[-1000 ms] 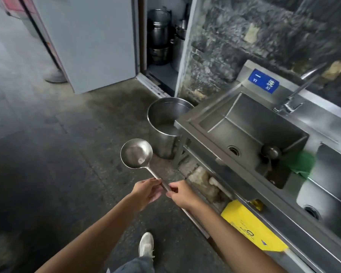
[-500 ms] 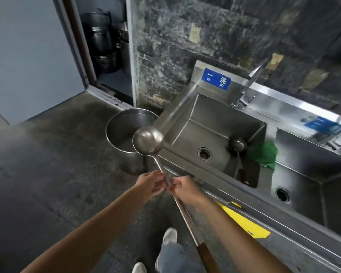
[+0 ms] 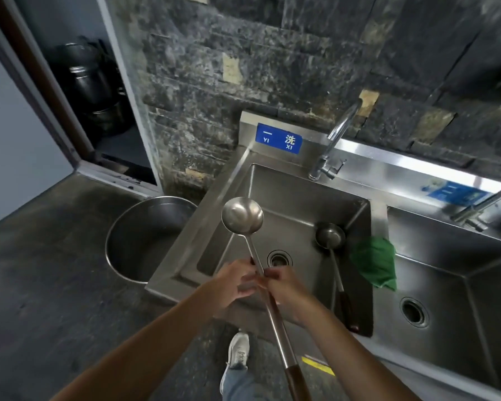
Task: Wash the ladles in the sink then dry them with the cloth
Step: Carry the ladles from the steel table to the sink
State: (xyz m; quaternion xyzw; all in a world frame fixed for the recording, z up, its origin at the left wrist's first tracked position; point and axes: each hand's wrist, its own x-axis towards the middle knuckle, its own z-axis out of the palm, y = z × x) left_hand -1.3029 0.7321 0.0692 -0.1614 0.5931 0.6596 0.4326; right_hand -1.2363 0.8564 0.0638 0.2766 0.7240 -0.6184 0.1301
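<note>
A long steel ladle [image 3: 242, 217] with a brown wooden grip is held over the left sink basin [image 3: 289, 198], bowl up and away from me. My left hand [image 3: 233, 280] and my right hand [image 3: 284, 287] both pinch its metal shaft at mid-length. A second, smaller ladle [image 3: 330, 235] lies in the same basin, bowl against the right wall, its dark handle resting on the front rim. A green cloth [image 3: 375, 263] is draped over the divider between the two basins.
A curved tap [image 3: 334, 140] stands behind the left basin; another tap [image 3: 480, 206] serves the right basin [image 3: 460, 270]. A big steel pot [image 3: 145, 238] sits on the floor left of the sink. Stacked pots fill an open cupboard [image 3: 93, 91] at far left.
I have stepped toward the sink. The held ladle has swung from over the floor and pot to above the left basin, both hands keeping their grip on the shaft.
</note>
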